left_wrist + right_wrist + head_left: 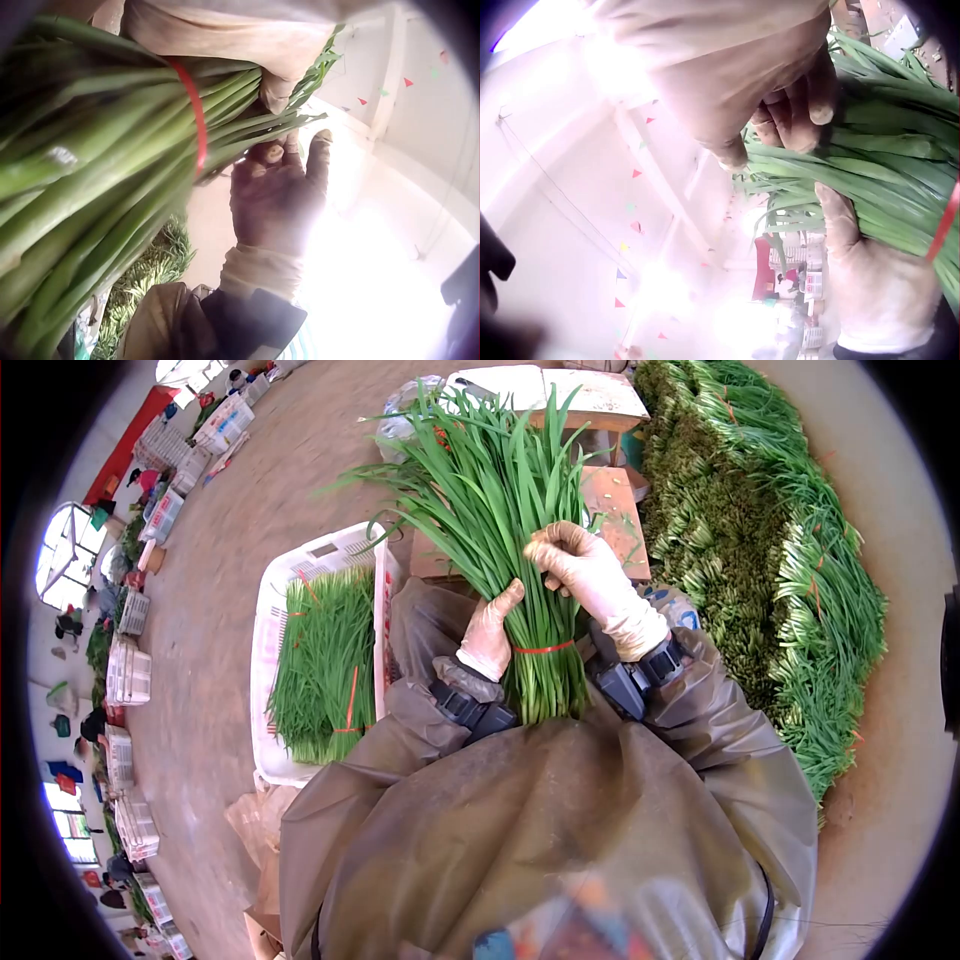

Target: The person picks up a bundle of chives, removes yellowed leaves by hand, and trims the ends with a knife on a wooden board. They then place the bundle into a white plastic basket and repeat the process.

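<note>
A thick bunch of garlic chives (545,600), long flat green leaves with paler stalk ends, stands upright before the apron, leaves fanning out at the top. A red band (543,648) circles its lower part. My gloved left hand (488,630) grips the bunch from the left just above the band, thumb along the front; in the right wrist view that thumb (840,217) lies against the leaves. Over the bunch's right side, my gloved right hand (585,570) is held with fingers loosely curled close to the leaves. Nothing shows between its thumb and fingers in the left wrist view.
To the left a white crate (262,660) holds banded bundles of greens. A low wooden stool (615,510) and a white-topped table (600,395) stand ahead. A long heap of greens (800,590) runs along the right wall. Farther crates (128,672) line the left side.
</note>
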`<state>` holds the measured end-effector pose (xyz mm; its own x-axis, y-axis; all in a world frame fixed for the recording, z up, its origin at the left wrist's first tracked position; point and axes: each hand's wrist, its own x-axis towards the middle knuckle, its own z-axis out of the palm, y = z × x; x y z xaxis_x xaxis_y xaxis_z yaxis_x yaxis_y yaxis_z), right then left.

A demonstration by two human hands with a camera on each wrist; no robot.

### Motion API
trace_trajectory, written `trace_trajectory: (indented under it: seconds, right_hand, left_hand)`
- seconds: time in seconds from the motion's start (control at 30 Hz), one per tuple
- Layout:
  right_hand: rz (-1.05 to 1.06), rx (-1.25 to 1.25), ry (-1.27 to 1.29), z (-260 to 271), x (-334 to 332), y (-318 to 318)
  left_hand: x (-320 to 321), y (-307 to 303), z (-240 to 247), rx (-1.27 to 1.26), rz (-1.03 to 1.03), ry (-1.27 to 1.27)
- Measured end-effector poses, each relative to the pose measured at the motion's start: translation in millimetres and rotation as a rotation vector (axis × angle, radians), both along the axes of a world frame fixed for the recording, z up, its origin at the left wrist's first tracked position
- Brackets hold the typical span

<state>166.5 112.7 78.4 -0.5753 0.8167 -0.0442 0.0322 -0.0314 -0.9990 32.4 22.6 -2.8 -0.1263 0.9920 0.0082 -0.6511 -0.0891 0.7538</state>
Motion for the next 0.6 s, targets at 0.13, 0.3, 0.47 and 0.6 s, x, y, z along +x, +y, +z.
trace_trajectory:
  seconds: [0.13, 0.3, 0.47, 0.6]
  right_hand:
    - [-0.022, 0.313, -0.239, -8.7, -0.3, 5.0]
    - [-0.312, 0.480, -0.194, 0.7, 8.4, 4.2]
    - [-0.139, 0.712, -0.228, 4.6, 9.0, -6.8]
    - [-0.032, 0.497, -0.306, -8.6, 7.7, 2.7]
  left_hand:
    - [0.4, 1.2, -5.9, -0.050, 0.024, -0.029]
    - [2.2, -2.5, 3.3, -0.083, 0.038, 0.033]
    - [4.1, -3.8, 3.0, -0.068, 0.060, 0.159]
    - [9.3, -4.0, 3.0, -0.043, 0.043, 0.121]
